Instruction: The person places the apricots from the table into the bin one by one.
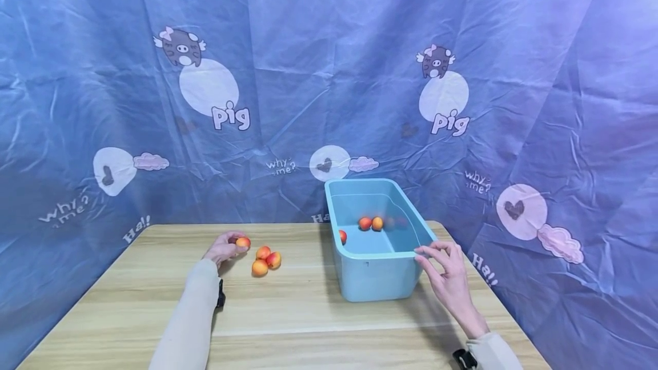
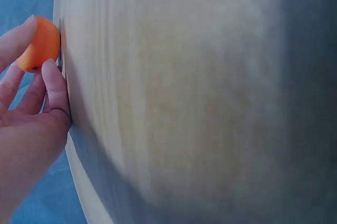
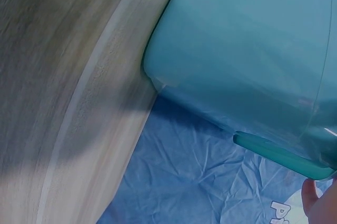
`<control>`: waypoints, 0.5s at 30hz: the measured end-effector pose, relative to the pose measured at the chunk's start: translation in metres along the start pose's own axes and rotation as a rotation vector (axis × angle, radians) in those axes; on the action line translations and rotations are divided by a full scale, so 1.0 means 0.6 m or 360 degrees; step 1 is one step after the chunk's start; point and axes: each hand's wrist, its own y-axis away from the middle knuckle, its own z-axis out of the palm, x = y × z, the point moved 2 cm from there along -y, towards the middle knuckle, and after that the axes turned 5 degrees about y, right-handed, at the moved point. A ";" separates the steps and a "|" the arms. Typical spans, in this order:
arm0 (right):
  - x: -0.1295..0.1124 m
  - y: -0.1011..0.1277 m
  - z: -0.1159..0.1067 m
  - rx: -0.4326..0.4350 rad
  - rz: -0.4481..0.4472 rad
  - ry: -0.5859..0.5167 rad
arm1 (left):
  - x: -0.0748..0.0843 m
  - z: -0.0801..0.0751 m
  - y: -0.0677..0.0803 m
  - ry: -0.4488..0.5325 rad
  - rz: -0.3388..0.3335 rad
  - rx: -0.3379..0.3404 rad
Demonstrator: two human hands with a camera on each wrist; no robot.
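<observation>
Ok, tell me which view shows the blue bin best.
The head view: it shows the blue bin nearly whole, rim and inside. The right wrist view catches only a cropped part; the left wrist view, none.

The head view looks forward and down from farthest back, across the table (image 1: 288, 324) toward the cloth (image 1: 308, 107). The left wrist view, close and turned sideways over the table, shares the left hand (image 1: 224, 248) and held fruit (image 1: 244, 242) with the head view. The right wrist view, tilted close beside the bin (image 1: 377, 280), shares bin and right hand (image 1: 452, 281) with it.
</observation>
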 end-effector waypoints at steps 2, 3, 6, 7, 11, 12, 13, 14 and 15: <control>0.000 0.000 0.000 0.0003 -0.0007 -0.0001 | -0.001 -0.001 0.000 0.0002 0.0002 0.0009; 0.000 -0.001 0.000 0.0004 -0.0009 -0.0002 | -0.002 -0.001 0.001 -0.0002 -0.0003 0.0016; 0.000 0.000 -0.001 0.0001 -0.0012 0.0003 | -0.001 -0.002 0.005 -0.0018 -0.0014 0.0006; 0.001 0.001 -0.001 0.0001 -0.0014 0.0005 | 0.000 -0.001 0.006 -0.0014 -0.0033 0.0011; 0.002 0.001 -0.001 0.0006 -0.0024 -0.0002 | 0.008 0.002 0.010 0.0013 -0.0053 0.0018; 0.002 0.000 -0.001 0.0007 -0.0025 -0.0005 | 0.010 0.003 0.011 0.0040 -0.0064 0.0033; 0.002 0.000 0.000 0.0007 -0.0025 -0.0009 | 0.013 0.003 0.012 0.0053 -0.0050 0.0028; 0.003 -0.001 0.000 0.0004 -0.0022 -0.0015 | 0.015 0.004 0.013 0.0086 -0.0049 0.0014; 0.002 -0.001 0.000 -0.0002 -0.0017 -0.0017 | 0.017 0.003 0.014 0.0120 -0.0054 -0.0008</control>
